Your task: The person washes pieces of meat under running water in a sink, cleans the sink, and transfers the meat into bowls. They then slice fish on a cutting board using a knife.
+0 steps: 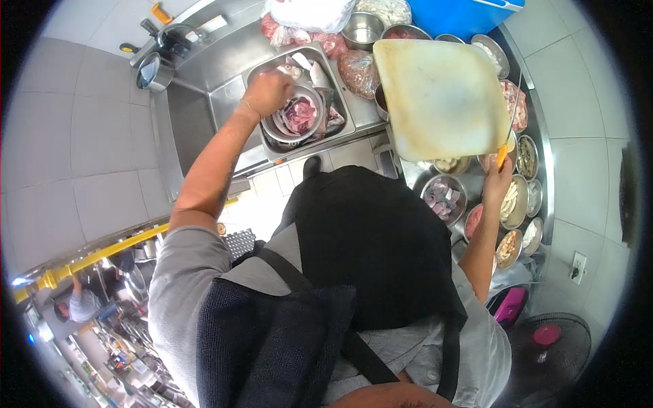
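Note:
My left hand [270, 93] is closed, fingers curled down, at the upper left of a round metal bowl [318, 112] holding red and pink pieces of fish [299, 114]. What the fingers grip, if anything, is hidden. The bowl sits in a rectangular steel pan [347, 126] among whole or cut fish [318, 75]. On the other side, my right hand [498, 178] grips the orange handle of a knife [503, 155]. Its long thin blade points away from me along the right edge of a stained white cutting board [442, 98].
A steel sink [228, 102] lies left of the pan. Bagged food [358, 73] and a blue container [462, 17] stand behind. Several metal bowls, including one with cut grey pieces [443, 198], crowd the right counter. A fan [549, 353] is at lower right; another person [83, 304] is far left.

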`<act>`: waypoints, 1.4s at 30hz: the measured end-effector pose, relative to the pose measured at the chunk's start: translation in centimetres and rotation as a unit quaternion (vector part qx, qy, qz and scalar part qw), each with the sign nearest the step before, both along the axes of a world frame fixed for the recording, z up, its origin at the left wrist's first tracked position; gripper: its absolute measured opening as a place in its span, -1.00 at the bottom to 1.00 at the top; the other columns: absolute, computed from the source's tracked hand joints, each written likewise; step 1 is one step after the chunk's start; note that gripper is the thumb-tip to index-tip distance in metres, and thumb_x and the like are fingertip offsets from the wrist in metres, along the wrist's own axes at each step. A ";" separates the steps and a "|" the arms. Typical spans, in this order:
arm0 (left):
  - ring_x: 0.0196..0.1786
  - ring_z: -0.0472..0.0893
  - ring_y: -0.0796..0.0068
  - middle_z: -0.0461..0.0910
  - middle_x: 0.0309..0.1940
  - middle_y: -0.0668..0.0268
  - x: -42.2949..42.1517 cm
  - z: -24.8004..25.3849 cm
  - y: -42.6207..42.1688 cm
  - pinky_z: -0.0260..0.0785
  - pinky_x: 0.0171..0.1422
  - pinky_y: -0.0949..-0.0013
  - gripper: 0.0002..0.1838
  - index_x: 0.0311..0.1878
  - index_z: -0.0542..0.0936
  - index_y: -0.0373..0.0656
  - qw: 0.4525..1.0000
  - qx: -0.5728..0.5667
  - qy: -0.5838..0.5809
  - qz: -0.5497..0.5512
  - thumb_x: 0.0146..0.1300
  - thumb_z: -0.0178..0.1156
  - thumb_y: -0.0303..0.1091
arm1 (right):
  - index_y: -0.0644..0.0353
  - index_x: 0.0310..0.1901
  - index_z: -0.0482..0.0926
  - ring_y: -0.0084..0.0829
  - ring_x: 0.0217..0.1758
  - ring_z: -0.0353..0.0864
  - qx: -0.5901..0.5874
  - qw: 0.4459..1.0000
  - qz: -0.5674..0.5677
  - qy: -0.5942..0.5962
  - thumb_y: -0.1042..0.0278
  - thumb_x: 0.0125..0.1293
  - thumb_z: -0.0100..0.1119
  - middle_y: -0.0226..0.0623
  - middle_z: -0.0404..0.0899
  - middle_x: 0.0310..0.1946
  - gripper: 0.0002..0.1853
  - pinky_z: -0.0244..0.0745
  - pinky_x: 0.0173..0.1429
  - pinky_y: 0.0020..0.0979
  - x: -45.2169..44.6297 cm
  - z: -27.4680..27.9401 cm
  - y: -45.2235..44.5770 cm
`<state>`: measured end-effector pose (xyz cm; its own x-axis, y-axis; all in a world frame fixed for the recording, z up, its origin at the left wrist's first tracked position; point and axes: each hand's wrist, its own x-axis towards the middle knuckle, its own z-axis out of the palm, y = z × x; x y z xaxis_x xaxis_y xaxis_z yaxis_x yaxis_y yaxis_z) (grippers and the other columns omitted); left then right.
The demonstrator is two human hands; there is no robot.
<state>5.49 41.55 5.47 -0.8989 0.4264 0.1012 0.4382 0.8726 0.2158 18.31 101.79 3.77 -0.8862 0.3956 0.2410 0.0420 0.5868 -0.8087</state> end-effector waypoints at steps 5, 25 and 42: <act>-0.14 0.76 0.01 0.71 -0.26 0.02 3.3 -2.0 0.0 0.64 -0.06 0.02 -0.81 -0.24 0.70 -0.14 0.989 -0.113 -0.031 0.095 0.32 0.13 -0.31 | 0.34 0.24 0.52 -0.43 0.10 0.56 -0.017 0.997 -0.045 -0.052 0.31 0.54 0.19 -0.19 0.62 0.06 -0.63 0.42 0.28 -0.38 1.1 0.1 -2.1; -0.44 0.69 0.50 0.66 -0.39 0.25 -2.7 8.5 5.2 0.56 -0.36 0.43 -0.85 -0.03 0.51 -0.26 0.883 0.426 -0.196 0.028 0.49 0.15 -0.39 | 0.26 0.33 0.44 -0.46 0.03 0.51 -0.048 0.993 -0.112 -0.002 0.33 0.48 0.26 -0.33 0.56 0.01 -0.54 0.46 0.15 -0.41 5.4 -0.9 -6.6; -0.08 0.72 0.03 0.69 -0.23 0.00 -3.2 -0.2 28.2 0.56 0.02 0.11 -0.55 -0.03 0.56 -0.29 0.958 0.241 -0.147 -0.047 0.18 0.37 -0.14 | -0.01 0.51 0.29 0.09 -0.20 0.74 0.184 0.938 -0.076 -0.284 0.44 0.48 0.08 0.14 0.68 -0.39 -0.42 0.58 -0.06 0.01 9.2 9.8 -14.4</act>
<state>2.27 69.78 5.26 -0.8787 0.4743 0.0543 0.3682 0.6007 0.7097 27.52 87.39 13.62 -0.8528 0.5110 -0.1081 0.5112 0.7741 -0.3735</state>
